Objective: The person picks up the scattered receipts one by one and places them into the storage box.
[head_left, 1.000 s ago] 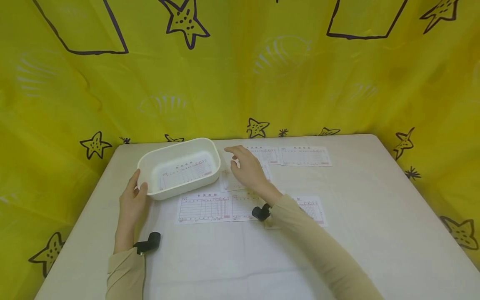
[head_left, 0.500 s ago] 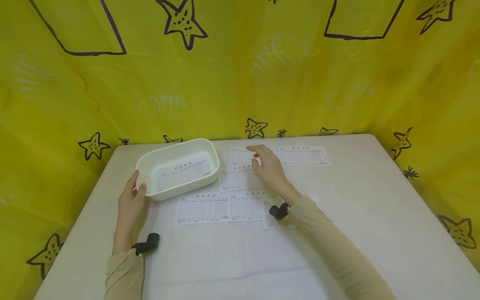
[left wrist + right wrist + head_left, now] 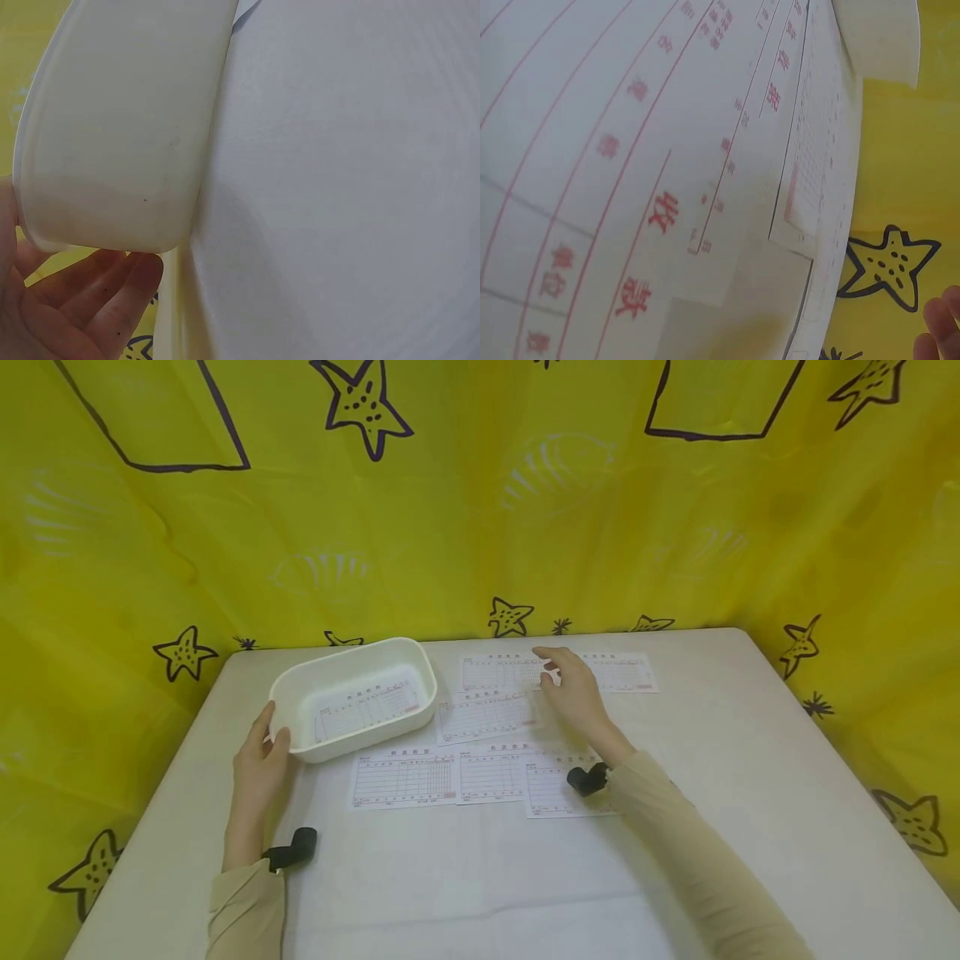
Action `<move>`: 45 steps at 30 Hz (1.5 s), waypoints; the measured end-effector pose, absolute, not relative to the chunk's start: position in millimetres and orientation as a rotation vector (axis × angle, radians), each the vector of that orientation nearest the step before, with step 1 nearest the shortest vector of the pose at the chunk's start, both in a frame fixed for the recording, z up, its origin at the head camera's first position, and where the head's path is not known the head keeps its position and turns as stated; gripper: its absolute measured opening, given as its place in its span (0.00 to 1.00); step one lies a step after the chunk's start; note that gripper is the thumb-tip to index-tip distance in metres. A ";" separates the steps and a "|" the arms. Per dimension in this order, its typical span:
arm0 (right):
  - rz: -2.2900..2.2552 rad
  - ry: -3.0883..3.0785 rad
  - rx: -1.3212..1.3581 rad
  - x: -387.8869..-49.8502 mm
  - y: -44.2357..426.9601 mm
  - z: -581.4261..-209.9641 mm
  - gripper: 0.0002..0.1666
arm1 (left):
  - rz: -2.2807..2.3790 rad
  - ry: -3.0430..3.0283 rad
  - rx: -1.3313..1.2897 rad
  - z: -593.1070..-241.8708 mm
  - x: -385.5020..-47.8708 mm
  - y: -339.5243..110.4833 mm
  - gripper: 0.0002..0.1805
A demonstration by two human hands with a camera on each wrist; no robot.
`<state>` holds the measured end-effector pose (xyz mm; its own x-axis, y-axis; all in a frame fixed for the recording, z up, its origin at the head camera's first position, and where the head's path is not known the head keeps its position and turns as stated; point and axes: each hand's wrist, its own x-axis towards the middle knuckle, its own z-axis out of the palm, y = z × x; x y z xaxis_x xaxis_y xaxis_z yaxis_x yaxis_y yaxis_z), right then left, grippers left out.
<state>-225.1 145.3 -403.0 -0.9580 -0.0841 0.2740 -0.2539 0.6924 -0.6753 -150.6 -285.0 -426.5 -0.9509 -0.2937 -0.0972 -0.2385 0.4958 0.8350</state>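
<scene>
In the head view, my left hand (image 3: 259,766) holds the left end of a white plastic tub (image 3: 390,732), thumb at the near side and fingers round the end. The left wrist view shows those fingers against the tub's end wall (image 3: 112,165). A printed receipt slip (image 3: 366,706) lies inside the tub. My right hand (image 3: 579,695), fingers loosely bent, hovers over the back right slip (image 3: 630,674), partly hiding it. No held thing is visible in it. Another back slip (image 3: 498,673) lies just left of the hand, with one more slip (image 3: 480,718) in front.
Several more slips lie in a front row, among them a left slip (image 3: 403,780) and a right slip (image 3: 558,793) partly under the right forearm. All rest on a white-covered table (image 3: 450,868). A yellow curtain (image 3: 450,527) with starfish drawings hangs behind it.
My right hand has moved right, from beside the tub to above the back right slip, uncovering the middle and back left slips. The left hand and tub stay in place.
</scene>
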 end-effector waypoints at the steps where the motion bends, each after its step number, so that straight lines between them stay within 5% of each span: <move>1: 1.117 -2.681 0.265 -225.8 148.1 -403.8 0.26 | -1.475 -2.668 0.478 -426.8 -150.7 -285.4 0.32; 45: 0.996 -2.922 0.028 -252.9 282.9 -422.4 0.31 | -1.449 -2.654 0.427 -429.6 -150.9 -287.1 0.32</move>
<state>-252.9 282.9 -422.4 -0.9983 0.0004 0.0577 -0.0349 0.7918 -0.6098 -150.9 -287.1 -429.6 -0.9571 -0.2843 -0.0561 -0.2009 0.5113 0.8356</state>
